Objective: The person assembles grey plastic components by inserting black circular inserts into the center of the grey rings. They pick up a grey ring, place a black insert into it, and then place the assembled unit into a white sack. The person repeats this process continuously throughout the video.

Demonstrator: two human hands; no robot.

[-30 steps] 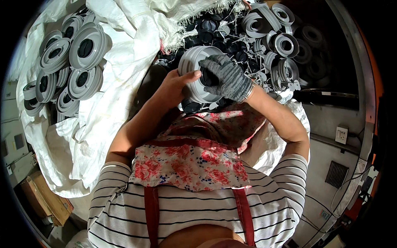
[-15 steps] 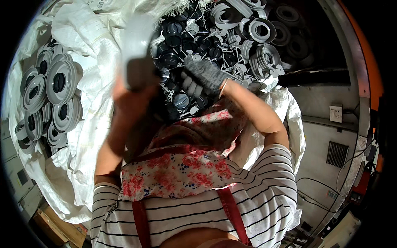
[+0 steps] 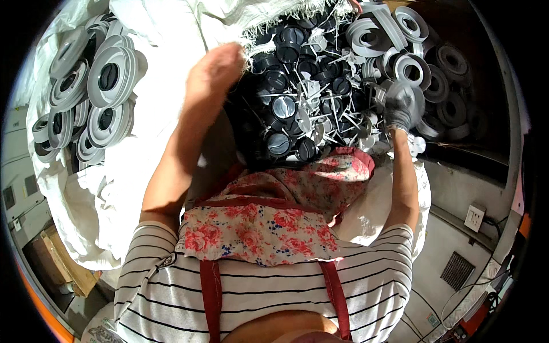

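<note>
My bare left hand [image 3: 220,66] is raised over the white sack at the left edge of the black parts, blurred, its fingers stretched out with nothing seen in them. My right hand [image 3: 404,106], in a grey glove, reaches to the right beside the grey plastic rings [image 3: 409,70]. Motion smears its fingers, so its grip is hidden. Between my hands lies a heap of round black plastic caps [image 3: 279,144] mixed with small pale stemmed pieces [image 3: 311,91]. To the left, grey rings with black centres [image 3: 108,77] are piled on the sack.
The white woven sack [image 3: 166,34] spreads across the left and has a frayed edge by the black caps. More grey rings [image 3: 452,108] sit in shadow at the far right. A grey panel with a socket [image 3: 474,217] and cables stands at right; a cardboard box [image 3: 68,257] is lower left.
My left hand no longer holds the blurred grey piece. My gloved right hand has moved from the black caps rightward to the grey rings. The whole view has shifted.
</note>
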